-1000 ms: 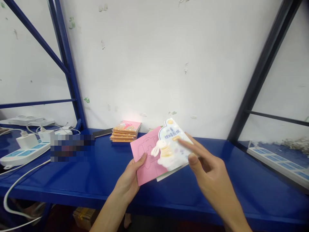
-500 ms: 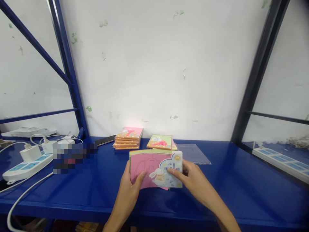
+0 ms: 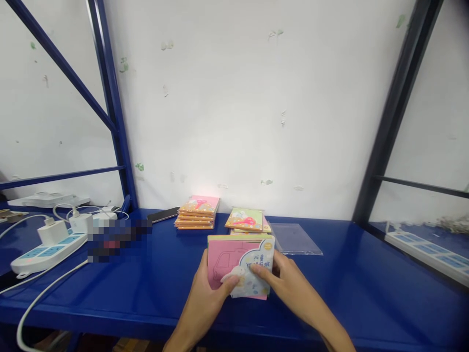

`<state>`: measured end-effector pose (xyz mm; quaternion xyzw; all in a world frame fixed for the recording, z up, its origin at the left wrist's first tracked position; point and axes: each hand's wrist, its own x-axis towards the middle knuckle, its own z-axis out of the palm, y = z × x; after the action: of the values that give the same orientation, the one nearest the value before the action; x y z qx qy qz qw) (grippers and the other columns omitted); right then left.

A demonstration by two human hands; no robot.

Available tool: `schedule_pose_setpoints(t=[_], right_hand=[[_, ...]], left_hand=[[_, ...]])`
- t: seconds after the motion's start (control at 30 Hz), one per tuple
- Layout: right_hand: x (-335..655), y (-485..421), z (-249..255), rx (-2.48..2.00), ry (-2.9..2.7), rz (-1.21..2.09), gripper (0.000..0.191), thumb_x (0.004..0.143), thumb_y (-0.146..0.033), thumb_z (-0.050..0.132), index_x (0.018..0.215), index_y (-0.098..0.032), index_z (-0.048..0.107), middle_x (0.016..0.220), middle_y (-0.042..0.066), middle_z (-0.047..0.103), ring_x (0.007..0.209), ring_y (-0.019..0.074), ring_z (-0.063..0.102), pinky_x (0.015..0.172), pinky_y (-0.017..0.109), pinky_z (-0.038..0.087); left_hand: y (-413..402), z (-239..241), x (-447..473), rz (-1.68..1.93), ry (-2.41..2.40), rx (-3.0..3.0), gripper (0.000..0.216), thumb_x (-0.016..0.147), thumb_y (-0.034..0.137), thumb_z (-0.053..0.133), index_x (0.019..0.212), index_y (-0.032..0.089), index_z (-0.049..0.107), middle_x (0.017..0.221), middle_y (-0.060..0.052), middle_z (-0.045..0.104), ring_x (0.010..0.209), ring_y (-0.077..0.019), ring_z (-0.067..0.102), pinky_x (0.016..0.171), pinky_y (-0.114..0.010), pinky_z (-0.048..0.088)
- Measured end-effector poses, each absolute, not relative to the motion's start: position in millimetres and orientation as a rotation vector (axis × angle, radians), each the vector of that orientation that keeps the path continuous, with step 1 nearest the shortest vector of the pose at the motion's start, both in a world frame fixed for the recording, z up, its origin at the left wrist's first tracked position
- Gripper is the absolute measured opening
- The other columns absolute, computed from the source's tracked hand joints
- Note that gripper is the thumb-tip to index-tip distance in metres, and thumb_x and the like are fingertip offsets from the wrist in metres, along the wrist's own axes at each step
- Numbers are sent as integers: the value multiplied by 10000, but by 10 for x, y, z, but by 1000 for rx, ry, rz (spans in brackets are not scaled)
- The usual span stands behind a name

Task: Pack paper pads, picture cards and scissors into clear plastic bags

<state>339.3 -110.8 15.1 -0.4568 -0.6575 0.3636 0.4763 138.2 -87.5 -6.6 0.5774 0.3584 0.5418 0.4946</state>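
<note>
Between my two hands, near the front of the blue table, stands a stack of coloured paper sheets (image 3: 225, 254), with a pink sheet bearing a vehicle outline in front. A white-blue printed card (image 3: 261, 254) with a rabbit and lettering lies over its right part. My left hand (image 3: 214, 286) grips the left and lower edge, its thumb resting on the rabbit picture. My right hand (image 3: 282, 274) is closed on the right edge, thumb across the card's face. The fingers behind the stack are hidden. A clear plastic bag (image 3: 296, 238) lies flat just beyond my right hand.
Behind are a tall pile of packaged paper sets (image 3: 196, 220) and a smaller pile (image 3: 246, 220) with pink scissors on top. To the left are a power strip (image 3: 51, 254) with plugs and cables, and a dark phone (image 3: 167, 215). Another power strip (image 3: 427, 252) lies right.
The card has slid left over the pink sheet, lining up closer with the stack. My left thumb has moved onto the card. The whole view has shifted slightly.
</note>
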Motion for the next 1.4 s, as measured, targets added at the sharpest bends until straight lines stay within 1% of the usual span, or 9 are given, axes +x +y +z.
schedule_pose_setpoints(t=[0.23,0.43,0.57,0.7,0.8,0.9,1.0,1.17,1.4], right_hand=[[3327,-1141,225,-1228,-1667,599,230,923,-418,697,1088,-269,757,1097,10,802,1000,263,743,844,344,567],[3433,-1026,74,-1164,-1683,821,317,920,-396,696,1195,-241,730,1226,44,765,1109,274,720,928,368,571],[3433,-1031,46,-1145,-1722,830,400,944,-463,656,1279,-247,690,1293,66,732,1176,285,687,990,402,548],[3615,-1006,48,-1182,-1686,732,557,1049,-595,313,1323,-230,631,1341,105,695,1198,261,671,1021,401,525],[4043,-884,52,-1760,-1466,284,627,1034,-638,179,1246,-238,614,1197,110,748,1074,258,725,950,393,550],[4578,-715,57,-2125,-1189,77,735,977,-680,280,1246,-64,579,1199,350,667,1099,483,674,942,659,458],[4964,-575,23,-2278,-1120,99,592,863,-639,550,949,-68,679,1017,382,702,1012,561,670,871,678,458],[5145,-591,-77,-2194,-1210,151,258,797,-429,627,626,-245,569,677,97,736,791,368,734,788,455,515],[4831,-1195,58,-1848,-1005,5,326,914,-546,529,758,-272,443,974,84,792,878,267,766,790,320,534]], left_hand=[[-862,-51,1327,1354,972,1362,515,742,414,828,1155,167,645,1152,-124,777,1049,-314,739,863,-382,608],[-832,-20,1348,1350,888,1395,727,690,379,877,1331,189,592,1193,-112,768,1095,-316,725,885,-375,608],[-758,-67,1338,1230,912,1371,626,677,403,888,1200,134,673,1100,-140,797,1036,-362,744,818,-425,635],[-780,-80,1320,1226,905,1318,555,745,396,848,1211,145,683,1141,-134,793,1053,-360,747,825,-432,639],[-825,-73,1311,1291,939,1261,605,745,386,853,1272,155,664,1138,-134,796,1053,-354,752,820,-419,643],[-832,-76,1304,1373,982,1153,677,682,382,903,1261,125,666,1092,-151,805,1008,-353,768,774,-397,652],[-808,-76,1292,1386,951,1017,760,636,359,937,1285,100,640,1109,-173,798,958,-353,781,741,-402,662],[-775,-41,1234,1346,818,880,770,687,257,914,1355,79,576,1181,-200,772,1024,-342,766,830,-397,657],[-772,26,1147,1323,799,771,656,791,151,814,1391,113,554,1275,-191,734,1097,-327,742,907,-423,641]])
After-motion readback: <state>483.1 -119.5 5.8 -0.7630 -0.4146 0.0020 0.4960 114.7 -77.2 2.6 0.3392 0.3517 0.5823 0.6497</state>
